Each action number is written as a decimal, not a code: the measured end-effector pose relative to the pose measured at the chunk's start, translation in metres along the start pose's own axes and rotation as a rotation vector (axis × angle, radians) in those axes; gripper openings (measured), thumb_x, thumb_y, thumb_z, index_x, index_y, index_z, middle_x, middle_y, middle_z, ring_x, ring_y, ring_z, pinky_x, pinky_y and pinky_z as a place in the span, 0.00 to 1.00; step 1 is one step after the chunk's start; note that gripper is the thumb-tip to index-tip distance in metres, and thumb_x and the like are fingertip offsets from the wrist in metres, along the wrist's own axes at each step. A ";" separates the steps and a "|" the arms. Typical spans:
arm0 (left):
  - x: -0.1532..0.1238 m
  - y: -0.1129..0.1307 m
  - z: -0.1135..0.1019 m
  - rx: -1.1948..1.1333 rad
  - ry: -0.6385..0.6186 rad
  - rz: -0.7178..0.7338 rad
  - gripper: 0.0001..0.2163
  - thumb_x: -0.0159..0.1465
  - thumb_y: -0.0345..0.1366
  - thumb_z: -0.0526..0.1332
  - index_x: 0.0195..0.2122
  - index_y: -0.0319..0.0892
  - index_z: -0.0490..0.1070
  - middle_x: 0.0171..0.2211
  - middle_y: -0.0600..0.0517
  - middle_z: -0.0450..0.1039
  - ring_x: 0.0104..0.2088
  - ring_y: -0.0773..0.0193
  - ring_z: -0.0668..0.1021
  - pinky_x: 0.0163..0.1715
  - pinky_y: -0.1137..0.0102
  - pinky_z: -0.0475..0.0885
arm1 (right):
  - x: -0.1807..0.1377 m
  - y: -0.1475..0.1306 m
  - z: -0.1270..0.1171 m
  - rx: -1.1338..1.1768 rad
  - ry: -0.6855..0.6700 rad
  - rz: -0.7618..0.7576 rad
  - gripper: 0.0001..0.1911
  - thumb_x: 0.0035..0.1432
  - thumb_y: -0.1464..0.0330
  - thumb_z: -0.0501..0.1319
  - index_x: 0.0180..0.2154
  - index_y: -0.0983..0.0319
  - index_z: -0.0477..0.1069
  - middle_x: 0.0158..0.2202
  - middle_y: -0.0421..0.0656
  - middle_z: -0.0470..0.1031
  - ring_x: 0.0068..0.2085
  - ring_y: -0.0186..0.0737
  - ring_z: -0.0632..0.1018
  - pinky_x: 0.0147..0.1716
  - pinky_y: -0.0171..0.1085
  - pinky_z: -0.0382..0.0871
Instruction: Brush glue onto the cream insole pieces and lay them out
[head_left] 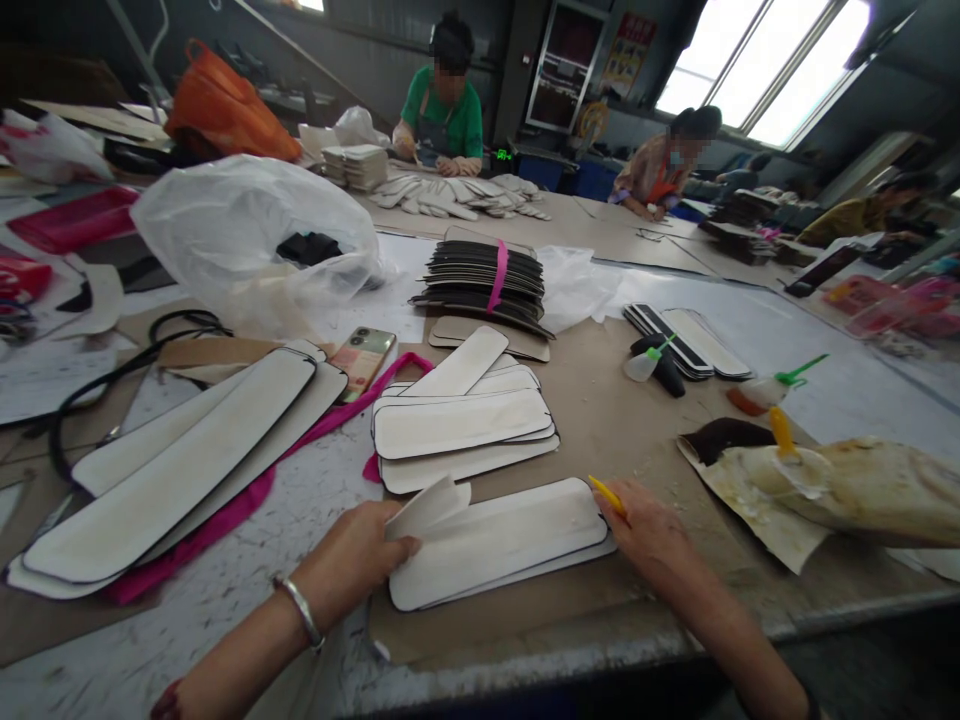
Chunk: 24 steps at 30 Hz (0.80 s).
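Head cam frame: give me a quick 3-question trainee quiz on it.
1. True or false: the left hand lifts one end of the top white strip.
2. The right hand holds: A) scissors B) yellow tool C) phone
3. What colour band wraps the dark stack?

Key: 1 true; 2 B; 3 pink.

A single head-worn camera looked forward and down across the worktable from its near edge, close above the left hand and right hand; the far windows seemed washed out.
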<state>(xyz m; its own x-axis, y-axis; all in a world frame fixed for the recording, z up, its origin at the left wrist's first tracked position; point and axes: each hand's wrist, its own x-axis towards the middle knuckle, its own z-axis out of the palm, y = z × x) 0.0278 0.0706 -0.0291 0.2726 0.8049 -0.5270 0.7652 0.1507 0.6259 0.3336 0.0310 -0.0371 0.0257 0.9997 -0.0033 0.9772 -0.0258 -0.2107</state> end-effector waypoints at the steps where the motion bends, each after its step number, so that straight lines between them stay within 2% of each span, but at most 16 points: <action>1: 0.000 -0.001 0.001 -0.012 0.005 0.002 0.06 0.49 0.32 0.55 0.25 0.40 0.70 0.25 0.51 0.74 0.29 0.58 0.75 0.27 0.72 0.62 | 0.001 -0.001 0.000 0.018 -0.007 0.004 0.12 0.58 0.65 0.46 0.29 0.60 0.64 0.28 0.43 0.70 0.30 0.40 0.73 0.30 0.37 0.65; 3: 0.000 -0.004 0.003 -0.041 0.025 0.001 0.06 0.48 0.32 0.55 0.25 0.40 0.70 0.24 0.51 0.73 0.28 0.58 0.74 0.27 0.71 0.61 | 0.002 -0.004 -0.002 0.067 -0.032 0.054 0.11 0.56 0.61 0.47 0.28 0.59 0.62 0.25 0.41 0.70 0.27 0.38 0.73 0.27 0.36 0.65; 8: -0.001 -0.008 0.004 -0.166 0.085 -0.001 0.02 0.45 0.31 0.58 0.21 0.41 0.68 0.22 0.54 0.70 0.27 0.61 0.72 0.27 0.72 0.61 | 0.005 -0.004 -0.008 0.205 -0.087 0.286 0.15 0.45 0.54 0.55 0.25 0.58 0.59 0.22 0.39 0.70 0.24 0.39 0.73 0.24 0.35 0.63; 14: -0.012 -0.009 -0.004 -0.468 0.056 -0.073 0.07 0.46 0.34 0.60 0.22 0.44 0.60 0.11 0.63 0.58 0.13 0.71 0.62 0.14 0.75 0.56 | 0.008 -0.001 -0.011 0.334 -0.098 0.287 0.18 0.39 0.51 0.57 0.24 0.59 0.63 0.19 0.39 0.68 0.23 0.38 0.70 0.23 0.35 0.62; 20: -0.030 -0.018 -0.008 -0.667 0.146 -0.141 0.10 0.48 0.41 0.60 0.26 0.42 0.60 0.09 0.64 0.55 0.11 0.74 0.57 0.13 0.77 0.51 | 0.006 0.000 -0.011 0.389 -0.164 0.375 0.19 0.39 0.50 0.58 0.25 0.59 0.63 0.17 0.37 0.64 0.20 0.35 0.66 0.19 0.34 0.59; 24: -0.043 -0.024 -0.002 -0.768 0.121 -0.146 0.15 0.47 0.45 0.61 0.27 0.39 0.62 0.08 0.64 0.54 0.11 0.75 0.56 0.13 0.77 0.49 | 0.002 0.000 -0.013 0.534 -0.183 0.402 0.19 0.40 0.50 0.59 0.26 0.59 0.63 0.17 0.35 0.62 0.19 0.33 0.64 0.18 0.32 0.58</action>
<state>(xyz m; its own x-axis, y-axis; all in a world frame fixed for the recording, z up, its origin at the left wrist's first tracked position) -0.0033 0.0335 -0.0205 0.1010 0.7966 -0.5960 0.1594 0.5784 0.8001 0.3367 0.0331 -0.0248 0.2821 0.8983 -0.3367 0.6609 -0.4364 -0.6106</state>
